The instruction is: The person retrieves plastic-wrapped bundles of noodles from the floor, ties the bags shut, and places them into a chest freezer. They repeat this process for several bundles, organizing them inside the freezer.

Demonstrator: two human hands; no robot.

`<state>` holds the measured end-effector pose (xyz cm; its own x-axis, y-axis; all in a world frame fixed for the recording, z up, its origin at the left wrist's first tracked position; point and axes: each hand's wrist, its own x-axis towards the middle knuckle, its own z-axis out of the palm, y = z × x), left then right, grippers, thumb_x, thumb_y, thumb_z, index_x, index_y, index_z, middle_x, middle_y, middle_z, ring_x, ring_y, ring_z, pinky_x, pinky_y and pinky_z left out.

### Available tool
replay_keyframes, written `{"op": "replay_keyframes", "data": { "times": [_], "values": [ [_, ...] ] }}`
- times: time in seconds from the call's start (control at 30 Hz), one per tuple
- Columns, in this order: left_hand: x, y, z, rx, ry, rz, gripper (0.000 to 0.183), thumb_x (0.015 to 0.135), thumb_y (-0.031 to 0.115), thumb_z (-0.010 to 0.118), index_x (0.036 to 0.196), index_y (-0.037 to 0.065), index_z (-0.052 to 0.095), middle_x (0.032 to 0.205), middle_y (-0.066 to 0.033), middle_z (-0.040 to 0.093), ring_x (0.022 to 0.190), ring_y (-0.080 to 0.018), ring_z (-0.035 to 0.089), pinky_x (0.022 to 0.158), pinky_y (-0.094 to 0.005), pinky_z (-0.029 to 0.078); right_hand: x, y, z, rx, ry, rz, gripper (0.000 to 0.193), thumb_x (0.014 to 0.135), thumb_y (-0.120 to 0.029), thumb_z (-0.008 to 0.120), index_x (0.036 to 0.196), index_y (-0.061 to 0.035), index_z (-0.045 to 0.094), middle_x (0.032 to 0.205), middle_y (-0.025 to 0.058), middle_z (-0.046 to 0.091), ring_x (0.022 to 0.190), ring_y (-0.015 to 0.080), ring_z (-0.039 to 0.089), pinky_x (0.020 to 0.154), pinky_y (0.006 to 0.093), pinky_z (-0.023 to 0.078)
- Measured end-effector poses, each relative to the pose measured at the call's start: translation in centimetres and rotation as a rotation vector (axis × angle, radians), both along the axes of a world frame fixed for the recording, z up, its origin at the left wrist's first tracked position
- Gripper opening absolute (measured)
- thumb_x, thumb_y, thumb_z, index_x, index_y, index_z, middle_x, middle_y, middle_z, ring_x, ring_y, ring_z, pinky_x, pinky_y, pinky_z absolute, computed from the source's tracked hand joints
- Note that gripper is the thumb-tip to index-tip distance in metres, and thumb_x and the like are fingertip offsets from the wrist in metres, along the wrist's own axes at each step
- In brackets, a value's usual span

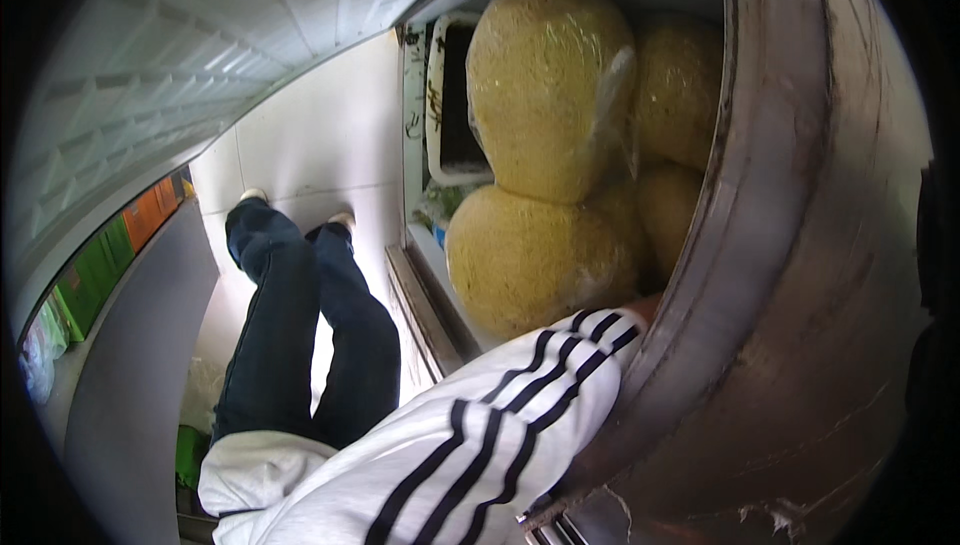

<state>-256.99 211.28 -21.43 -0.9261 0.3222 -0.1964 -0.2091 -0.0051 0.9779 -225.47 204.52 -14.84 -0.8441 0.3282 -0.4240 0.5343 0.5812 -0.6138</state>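
Note:
My right arm, in a white sleeve (540, 385) with black stripes, reaches into an open cabinet compartment. Only a sliver of skin shows past the cuff, and the right hand itself is hidden behind the cabinet's metal edge (690, 275). Whether it touches anything cannot be seen. Nearest to it are large, rounded, yellowish lumps with a grainy surface, wrapped in clear plastic. One front lump (540, 255) lies below another (545, 85), and further lumps (680, 85) are partly hidden behind them. My left hand is out of the picture.
A white-rimmed tray (436, 105) with dark contents stands beside the lumps. A ribbed white door panel (210, 55) hangs at upper left. My legs (275, 315) stand on pale floor tiles (320, 125). Green (90, 280) and orange boxes (145, 215) line the far left.

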Motion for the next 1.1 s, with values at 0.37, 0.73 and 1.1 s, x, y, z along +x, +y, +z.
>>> {"op": "replay_keyframes", "data": {
  "times": [0.37, 0.73, 1.1],
  "values": [
    [2.0, -0.8, 0.9, -0.045, 0.132, -0.097, 0.019, 0.080, 0.018, 0.057, 0.097, 0.007, 0.059, 0.094, -0.0187, 0.066, 0.087, -0.0321, 0.065, 0.072, -0.0429, 0.053, -1.8, -2.2, 0.7, -0.261, 0.108, -0.369, 0.031, 0.087, 0.000, 0.052, 0.118, 0.0037, 0.051, 0.113, 0.0084, 0.057, 0.103, 0.0163, 0.053, 0.090, 0.0282, 0.041],
    [15.1, -17.0, 0.7, 0.016, 0.039, 0.144, 0.020, 0.084, 0.024, 0.057, 0.081, 0.005, 0.062, 0.083, -0.0140, 0.061, 0.080, -0.0350, 0.059, 0.068, -0.0441, 0.047, -3.7, -5.3, -2.3, -0.511, 0.085, -0.518, 0.024, 0.089, -0.004, 0.052, 0.113, -0.0022, 0.053, 0.116, 0.0066, 0.056, 0.103, 0.0158, 0.054, 0.088, 0.0318, 0.044],
    [55.5, -35.4, 2.6, -0.840, -0.502, 0.891, 0.015, 0.075, 0.004, 0.054, 0.061, 0.000, 0.051, 0.063, -0.0234, 0.049, 0.058, -0.0415, 0.051, 0.050, -0.0437, 0.036, 3.4, -10.6, -1.5, -0.779, -0.739, 0.278, 0.024, 0.089, -0.016, 0.057, 0.107, -0.0010, 0.059, 0.104, 0.0102, 0.064, 0.093, 0.0158, 0.060, 0.083, 0.0271, 0.047]
  ]
}}
